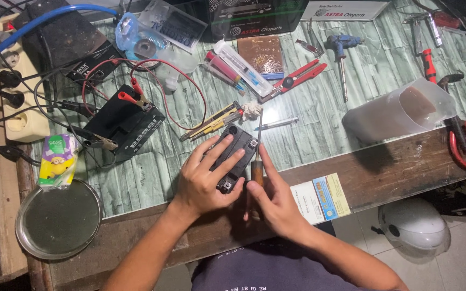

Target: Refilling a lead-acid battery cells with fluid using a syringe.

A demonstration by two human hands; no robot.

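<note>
Hands on boxy black battery

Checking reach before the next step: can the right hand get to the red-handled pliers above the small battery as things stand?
Probably yes. The red-handled pliers lie in the open on the bench, nothing stacked on them. But the right hand holds a wooden-handled screwdriver against the small black battery, so it is occupied.

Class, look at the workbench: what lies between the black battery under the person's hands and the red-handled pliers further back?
In the head view, between the small black battery and the red-handled pliers lies a silver pen on the green tabletop.
</note>
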